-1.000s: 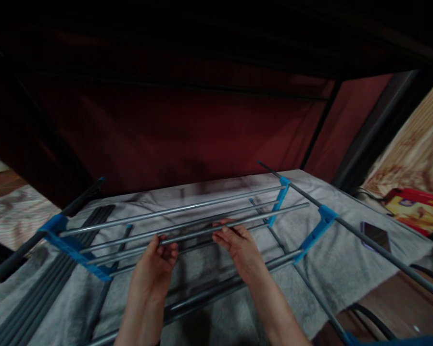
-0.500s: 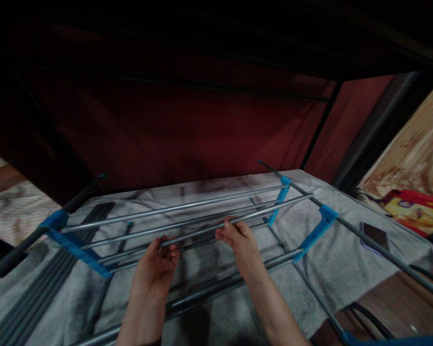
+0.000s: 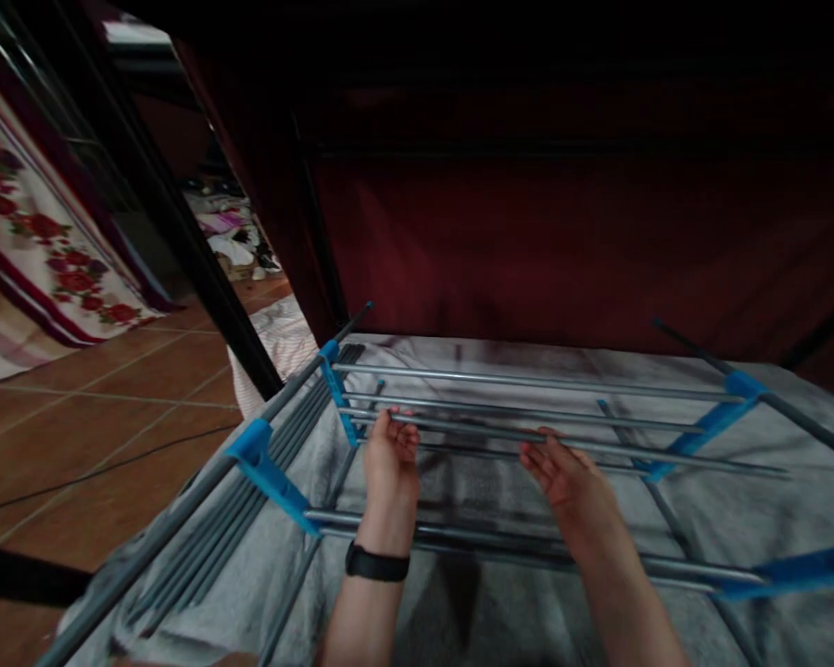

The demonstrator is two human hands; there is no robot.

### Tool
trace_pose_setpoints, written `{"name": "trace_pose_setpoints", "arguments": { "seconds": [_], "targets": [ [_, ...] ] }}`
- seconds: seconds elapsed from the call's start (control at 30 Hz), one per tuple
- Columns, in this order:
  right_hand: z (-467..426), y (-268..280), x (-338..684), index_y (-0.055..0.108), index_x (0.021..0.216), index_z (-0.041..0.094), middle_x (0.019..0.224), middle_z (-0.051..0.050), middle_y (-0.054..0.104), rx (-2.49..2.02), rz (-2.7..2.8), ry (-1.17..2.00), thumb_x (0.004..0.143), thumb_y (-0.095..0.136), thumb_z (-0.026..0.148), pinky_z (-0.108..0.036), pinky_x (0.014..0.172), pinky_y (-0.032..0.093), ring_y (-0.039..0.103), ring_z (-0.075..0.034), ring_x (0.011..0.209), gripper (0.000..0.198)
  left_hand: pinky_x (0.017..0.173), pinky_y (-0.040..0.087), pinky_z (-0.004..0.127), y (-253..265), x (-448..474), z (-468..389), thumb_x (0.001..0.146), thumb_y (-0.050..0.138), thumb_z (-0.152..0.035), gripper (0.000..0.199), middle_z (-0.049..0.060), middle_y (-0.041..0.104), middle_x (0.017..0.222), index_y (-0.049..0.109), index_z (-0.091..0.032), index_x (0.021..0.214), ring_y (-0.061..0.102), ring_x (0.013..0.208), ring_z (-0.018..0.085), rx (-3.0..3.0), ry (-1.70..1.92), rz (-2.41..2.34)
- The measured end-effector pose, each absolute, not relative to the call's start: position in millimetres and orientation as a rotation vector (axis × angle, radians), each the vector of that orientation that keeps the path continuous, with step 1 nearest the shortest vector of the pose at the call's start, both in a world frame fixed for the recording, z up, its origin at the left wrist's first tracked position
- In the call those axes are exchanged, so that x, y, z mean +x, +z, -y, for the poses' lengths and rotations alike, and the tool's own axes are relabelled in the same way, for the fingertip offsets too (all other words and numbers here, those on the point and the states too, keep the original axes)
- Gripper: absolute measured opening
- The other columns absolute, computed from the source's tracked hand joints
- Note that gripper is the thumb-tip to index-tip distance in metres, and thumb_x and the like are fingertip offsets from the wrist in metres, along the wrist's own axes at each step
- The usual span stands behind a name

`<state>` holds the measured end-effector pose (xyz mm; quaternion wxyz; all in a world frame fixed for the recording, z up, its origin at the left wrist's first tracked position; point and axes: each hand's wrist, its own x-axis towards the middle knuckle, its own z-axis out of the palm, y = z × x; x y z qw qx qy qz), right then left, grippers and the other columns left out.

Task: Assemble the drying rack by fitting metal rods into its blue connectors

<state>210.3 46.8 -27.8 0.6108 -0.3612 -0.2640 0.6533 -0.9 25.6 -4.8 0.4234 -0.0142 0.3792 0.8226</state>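
Note:
A grey metal tube (image 3: 473, 427) runs crosswise in both my hands, its left end close to a blue plastic bracket (image 3: 338, 394) and its right end free. My left hand (image 3: 393, 459), with a dark wristband, pinches it near that bracket. Farther right, my right hand (image 3: 566, 477) holds the tube with thumb and fingers, palm partly turned up. Around them stands a low rack with side poles (image 3: 181, 519), crossbars (image 3: 528, 378) and more blue brackets (image 3: 271, 477). Whether the tube's left end sits in the bracket, I cannot tell.
Several loose grey tubes (image 3: 250, 505) lie together on the left of a grey blanket (image 3: 486, 602). Black frame posts (image 3: 181, 232) and a dark red cloth wall (image 3: 562, 250) surround the spot. Left of it are a tiled floor (image 3: 111, 445) and a flowered cloth (image 3: 62, 250).
My view has swung left, bringing the tiled floor into sight. Both hands have moved left along the rack with the tube, and they are somewhat farther apart.

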Motion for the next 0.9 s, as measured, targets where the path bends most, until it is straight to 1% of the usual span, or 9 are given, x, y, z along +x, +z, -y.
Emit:
{"name": "trace_pose_setpoints", "arguments": {
  "seconds": [0.07,0.13,0.23,0.37,0.53,0.63,0.77,0.9],
  "targets": [
    [-51.8,-34.9,215.8,0.07,0.072,0.022,0.084,-0.001,0.074,-0.866,0.579,1.506,0.064,0.087,0.032,-0.036,0.078,0.061,0.072,-0.019,0.081,0.021,0.053,0.043,0.018,-5.8,6.0,-24.7,0.084,0.066,-0.028,0.013,-0.001,0.063,0.069,0.06,-0.016,0.082,0.057,0.052,0.008,0.057,2.061,-0.931],
    [-56.0,-40.6,221.3,0.071,0.074,0.022,0.082,-0.001,0.073,-0.905,0.56,1.51,0.067,0.085,0.034,-0.034,0.079,0.061,0.071,-0.018,0.081,0.02,0.052,0.042,0.018,-5.2,14.5,-24.1,0.076,0.075,-0.031,0.022,-0.001,0.064,0.071,0.061,-0.016,0.083,0.058,0.054,0.008,0.159,2.07,-0.932],
    [-58.0,-44.5,224.9,0.071,0.077,0.023,0.078,-0.001,0.072,-0.935,0.54,1.543,0.072,0.082,0.036,-0.03,0.077,0.061,0.071,-0.016,0.081,0.018,0.054,0.042,0.019,-1.7,27.2,-23.4,0.069,0.08,-0.033,0.03,0.0,0.065,0.076,0.062,-0.015,0.085,0.059,0.057,0.008,0.256,2.049,-0.931],
    [-56.0,-43.9,221.6,0.071,0.08,0.022,0.078,-0.001,0.072,-0.922,0.507,1.613,0.075,0.08,0.035,-0.025,0.072,0.061,0.071,-0.015,0.08,0.016,0.055,0.043,0.02,2.3,37.8,-23.4,0.067,0.081,-0.034,0.034,0.002,0.068,0.08,0.061,-0.015,0.085,0.06,0.058,0.009,0.349,1.985,-0.94],
    [-59.8,-43.5,224.9,0.073,0.084,0.02,0.082,-0.001,0.073,-0.89,0.462,1.686,0.066,0.086,0.028,-0.023,0.075,0.061,0.072,-0.014,0.081,0.024,0.058,0.043,0.021,2.0,35.9,-22.2,0.066,0.081,-0.033,0.037,0.003,0.07,0.083,0.061,-0.016,0.092,0.06,0.06,0.009,0.395,1.974,-0.963],
    [-63.6,-43.5,231.6,0.073,0.087,0.019,0.083,-0.002,0.074,-0.894,0.441,1.733,0.066,0.085,0.024,-0.024,0.074,0.062,0.072,-0.016,0.082,0.024,0.059,0.043,0.021,3.1,32.0,-20.6,0.066,0.081,-0.03,0.037,0.002,0.07,0.084,0.062,-0.016,0.093,0.06,0.061,0.009,0.399,1.984,-0.961],
    [-64.1,-43.6,237.2,0.073,0.086,0.02,0.088,-0.002,0.075,-0.91,0.403,1.653,0.071,0.079,0.017,-0.023,0.071,0.062,0.073,-0.015,0.081,0.017,0.058,0.042,0.021,7.2,28.5,-19.3,0.066,0.082,-0.032,0.035,0.001,0.069,0.08,0.062,-0.017,0.091,0.06,0.06,0.009,0.386,2.03,-0.948],
    [-63.4,-44.4,239.9,0.072,0.084,0.019,0.09,-0.002,0.075,-0.931,0.387,1.61,0.071,0.078,0.013,-0.022,0.072,0.062,0.073,-0.014,0.081,0.015,0.058,0.042,0.02,10.4,26.1,-17.8,0.067,0.082,-0.033,0.034,0.001,0.068,0.08,0.062,-0.016,0.09,0.06,0.061,0.008,0.387,2.041,-0.949]
  ]
}}
